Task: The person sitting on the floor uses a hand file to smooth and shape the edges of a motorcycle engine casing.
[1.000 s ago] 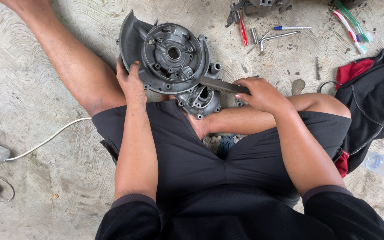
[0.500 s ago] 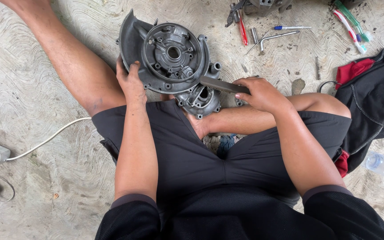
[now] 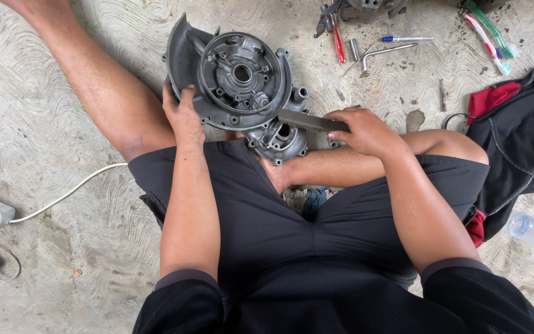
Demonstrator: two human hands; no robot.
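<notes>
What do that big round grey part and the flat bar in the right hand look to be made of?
The round grey part looks like cast metal, likely aluminium: dull matte grey, with moulded ribs and bolt holes. The left hand steadies its rim. The flat bar in the right hand seems to be darker steel with a rough face, perhaps a file, though its surface is too small to confirm.

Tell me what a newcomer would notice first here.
A round grey cast-metal engine casing sits top centre on the concrete floor, steadied at its lower left rim by the left hand. The right hand holds a flat grey metal file against its lower right edge. Loose tools lie beyond.
</notes>
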